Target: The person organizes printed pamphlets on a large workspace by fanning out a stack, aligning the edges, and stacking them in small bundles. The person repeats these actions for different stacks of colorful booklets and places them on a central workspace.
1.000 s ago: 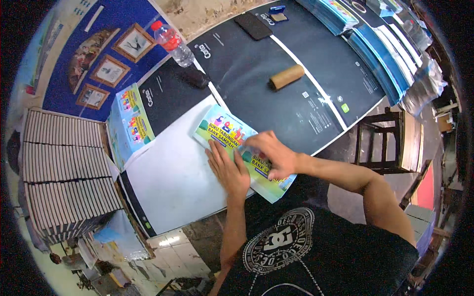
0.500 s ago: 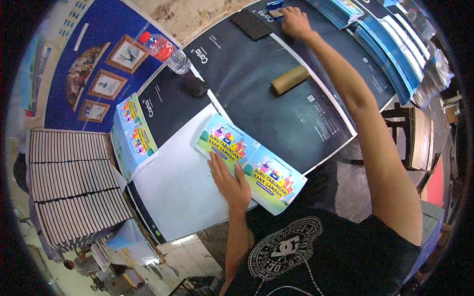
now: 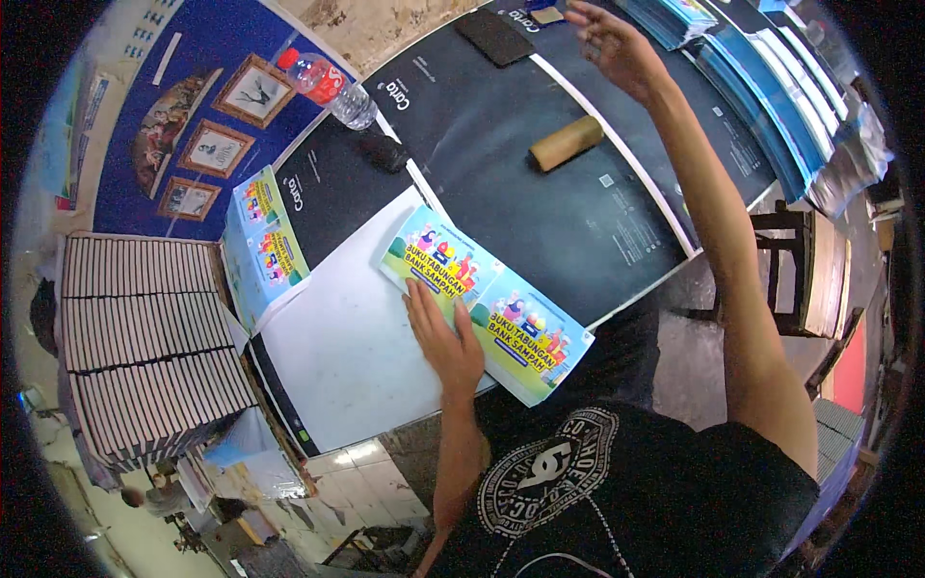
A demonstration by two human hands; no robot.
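A stack of colourful printed sheets (image 3: 535,337), each showing two matching cartoon covers, lies at an angle across a white board (image 3: 337,366) and the black table covering. My left hand (image 3: 445,339) rests flat on its left part, fingers stretched out and thumb apart. At the far side, my right hand (image 3: 617,53) is raised over the table with fingers apart and nothing visible in them. Nearest to it lies a small tan piece (image 3: 547,15) beside something blue. Closer in, a tan rounded block (image 3: 567,144) sits on the black covering.
A water bottle (image 3: 332,89) and a dark lump (image 3: 383,151) lie at the left. More printed sheets (image 3: 265,241) stand beside stacked books (image 3: 154,347). A dark flat pad (image 3: 493,39) is at the back. Blue-edged stacks (image 3: 761,106) line the right, above a wooden stool (image 3: 824,275).
My right hand has come off the small tan piece and moved right and nearer, its fingers now apart. My left hand stays on the printed sheets. The view has shifted slightly.
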